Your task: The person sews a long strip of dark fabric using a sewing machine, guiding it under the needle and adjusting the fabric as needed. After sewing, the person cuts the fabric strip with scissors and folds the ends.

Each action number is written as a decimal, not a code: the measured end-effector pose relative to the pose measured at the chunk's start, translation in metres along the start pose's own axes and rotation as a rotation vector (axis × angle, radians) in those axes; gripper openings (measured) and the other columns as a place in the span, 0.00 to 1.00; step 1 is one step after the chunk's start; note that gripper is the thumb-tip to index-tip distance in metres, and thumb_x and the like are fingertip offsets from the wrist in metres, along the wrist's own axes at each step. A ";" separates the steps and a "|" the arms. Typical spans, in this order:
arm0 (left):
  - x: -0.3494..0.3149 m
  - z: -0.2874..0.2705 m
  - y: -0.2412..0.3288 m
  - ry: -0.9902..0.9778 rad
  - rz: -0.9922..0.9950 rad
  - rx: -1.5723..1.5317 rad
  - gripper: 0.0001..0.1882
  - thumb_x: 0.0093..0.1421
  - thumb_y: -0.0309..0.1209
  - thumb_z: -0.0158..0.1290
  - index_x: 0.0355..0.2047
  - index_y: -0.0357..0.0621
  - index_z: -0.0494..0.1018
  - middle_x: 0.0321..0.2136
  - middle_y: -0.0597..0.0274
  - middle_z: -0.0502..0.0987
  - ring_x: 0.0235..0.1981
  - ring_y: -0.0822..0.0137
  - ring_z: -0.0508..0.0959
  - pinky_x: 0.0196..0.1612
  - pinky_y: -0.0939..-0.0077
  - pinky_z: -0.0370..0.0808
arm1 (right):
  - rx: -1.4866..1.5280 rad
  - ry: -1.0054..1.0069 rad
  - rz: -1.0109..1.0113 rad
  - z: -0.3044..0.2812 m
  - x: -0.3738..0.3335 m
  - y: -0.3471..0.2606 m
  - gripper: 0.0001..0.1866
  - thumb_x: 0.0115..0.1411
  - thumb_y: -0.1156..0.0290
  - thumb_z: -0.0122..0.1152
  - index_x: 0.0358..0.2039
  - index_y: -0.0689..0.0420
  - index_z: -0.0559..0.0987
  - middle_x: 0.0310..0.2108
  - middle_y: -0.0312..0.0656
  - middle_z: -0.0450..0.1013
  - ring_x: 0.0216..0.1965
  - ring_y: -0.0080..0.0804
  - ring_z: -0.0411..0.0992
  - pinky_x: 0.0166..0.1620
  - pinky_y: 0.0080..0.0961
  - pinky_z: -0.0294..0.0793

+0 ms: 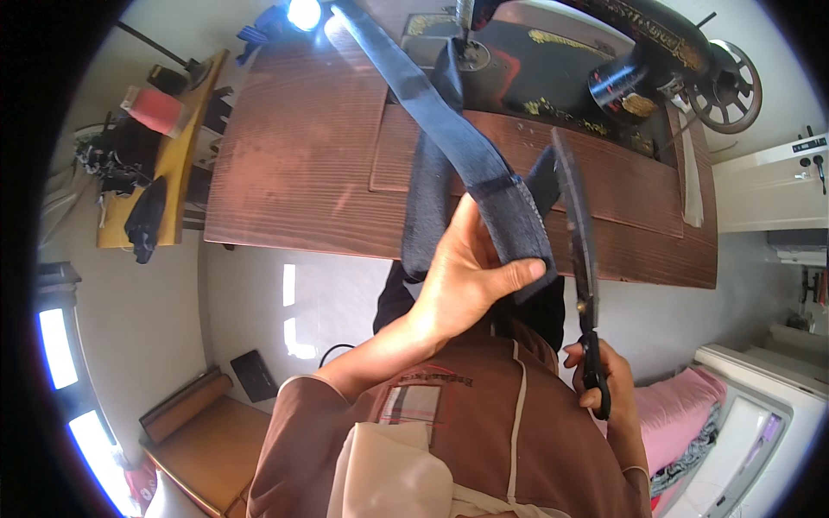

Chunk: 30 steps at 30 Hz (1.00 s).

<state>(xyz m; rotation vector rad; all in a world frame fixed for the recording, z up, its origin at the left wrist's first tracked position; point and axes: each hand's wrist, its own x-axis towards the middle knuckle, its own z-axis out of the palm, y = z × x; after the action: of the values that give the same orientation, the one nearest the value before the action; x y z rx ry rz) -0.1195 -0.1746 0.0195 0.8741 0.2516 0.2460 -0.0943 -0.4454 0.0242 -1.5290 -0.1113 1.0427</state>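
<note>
My left hand (453,281) is closed on a long strip of dark blue fabric (453,138), the thumb pressing on its near end. A stitched seam crosses the strip just above the fingers. The strip runs up and left across the table, and other lengths of it hang over the table's front edge. My right hand (611,380) grips the black handles of a pair of large scissors (580,224). Their long blades point up, just right of the fabric, and look close together. Whether the blades touch the fabric loop behind cannot be made out.
A black sewing machine (639,34) with a handwheel stands on the brown wooden table (294,173), fabric lying under its needle area. A bright lamp (304,13) shines at the back left. A wooden shelf (168,198) with cloths is left; pink fabric (682,414) lies lower right.
</note>
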 end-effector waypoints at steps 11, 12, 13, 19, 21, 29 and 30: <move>-0.020 -0.011 0.004 -0.139 -0.249 -0.111 0.39 0.55 0.18 0.61 0.64 0.38 0.53 0.45 0.55 0.77 0.51 0.64 0.75 0.59 0.64 0.68 | -0.172 0.222 -0.490 0.072 0.076 -0.054 0.19 0.51 0.71 0.75 0.35 0.62 0.72 0.34 0.38 0.77 0.34 0.17 0.71 0.39 0.18 0.72; -0.021 -0.013 0.003 -0.143 -0.254 -0.103 0.38 0.55 0.18 0.60 0.64 0.37 0.54 0.44 0.54 0.78 0.50 0.63 0.76 0.60 0.64 0.68 | -0.182 0.227 -0.490 0.073 0.077 -0.054 0.18 0.51 0.71 0.74 0.35 0.62 0.72 0.33 0.37 0.76 0.33 0.16 0.71 0.38 0.17 0.72; -0.021 -0.014 0.001 -0.152 -0.205 -0.060 0.34 0.59 0.19 0.57 0.62 0.35 0.55 0.44 0.53 0.78 0.50 0.63 0.76 0.59 0.64 0.69 | -0.192 0.233 -0.490 0.074 0.079 -0.055 0.18 0.51 0.72 0.74 0.34 0.62 0.73 0.31 0.36 0.76 0.32 0.16 0.70 0.38 0.17 0.72; -0.020 -0.010 0.004 -0.129 -0.230 -0.090 0.23 0.66 0.24 0.49 0.60 0.36 0.59 0.45 0.53 0.78 0.50 0.63 0.76 0.57 0.64 0.71 | -0.257 0.236 -0.384 0.063 0.070 -0.044 0.15 0.50 0.74 0.73 0.32 0.60 0.74 0.25 0.32 0.73 0.28 0.15 0.68 0.33 0.18 0.70; -0.015 -0.012 0.005 -0.092 -0.231 -0.201 0.22 0.67 0.25 0.47 0.60 0.37 0.59 0.47 0.53 0.77 0.50 0.64 0.76 0.57 0.67 0.71 | -0.248 0.221 -0.356 0.062 0.067 -0.044 0.15 0.49 0.74 0.73 0.31 0.60 0.73 0.25 0.32 0.73 0.27 0.15 0.68 0.33 0.17 0.69; 0.004 -0.014 0.026 0.039 -0.195 -0.320 0.20 0.67 0.25 0.47 0.58 0.36 0.62 0.49 0.48 0.75 0.48 0.59 0.78 0.54 0.62 0.75 | -0.227 0.225 -0.248 0.048 0.050 -0.033 0.14 0.49 0.76 0.72 0.31 0.60 0.73 0.24 0.33 0.72 0.24 0.17 0.69 0.29 0.18 0.70; 0.006 -0.014 0.027 0.049 -0.183 -0.327 0.20 0.66 0.25 0.48 0.58 0.36 0.62 0.49 0.49 0.75 0.48 0.58 0.78 0.54 0.61 0.76 | -0.241 0.234 -0.244 0.044 0.049 -0.027 0.14 0.49 0.76 0.72 0.31 0.60 0.73 0.24 0.33 0.72 0.24 0.17 0.69 0.29 0.18 0.70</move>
<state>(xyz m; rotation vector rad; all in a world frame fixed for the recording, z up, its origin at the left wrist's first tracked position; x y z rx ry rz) -0.1213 -0.1461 0.0310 0.5180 0.3248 0.1327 -0.0811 -0.3756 0.0266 -1.7935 -0.2600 0.6693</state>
